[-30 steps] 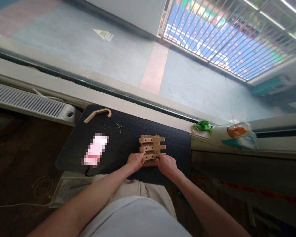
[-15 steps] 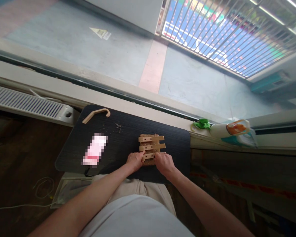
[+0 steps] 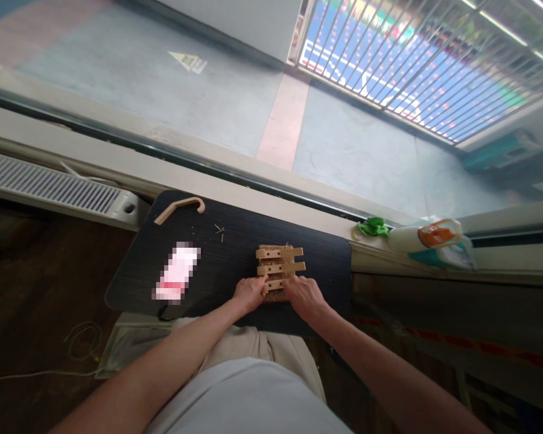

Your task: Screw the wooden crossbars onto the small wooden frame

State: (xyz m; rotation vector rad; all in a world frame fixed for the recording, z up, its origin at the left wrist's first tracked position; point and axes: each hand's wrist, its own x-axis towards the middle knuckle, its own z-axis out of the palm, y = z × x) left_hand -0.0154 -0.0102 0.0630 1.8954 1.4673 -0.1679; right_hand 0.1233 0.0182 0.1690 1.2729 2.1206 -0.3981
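Note:
A small wooden assembly (image 3: pixel 279 266) of three pale cross slats on a darker base lies on a black lap table (image 3: pixel 208 259). My left hand (image 3: pixel 248 293) grips the left end of the nearest slat, fingers curled. My right hand (image 3: pixel 304 296) covers the right end of the same slat, fingers closed over it. Both hands rest at the table's near edge.
A curved wooden piece (image 3: pixel 180 209) lies at the table's far left corner, a few small screws (image 3: pixel 219 230) near it, and a pink-and-white object (image 3: pixel 177 272) to the left. A green item (image 3: pixel 371 228) and a white-orange bottle (image 3: pixel 428 236) sit on the sill; a radiator grille (image 3: pixel 49 188) runs left.
My right hand has slid slightly left over the end of the nearest slat. The left hand and the wooden assembly have stayed in place.

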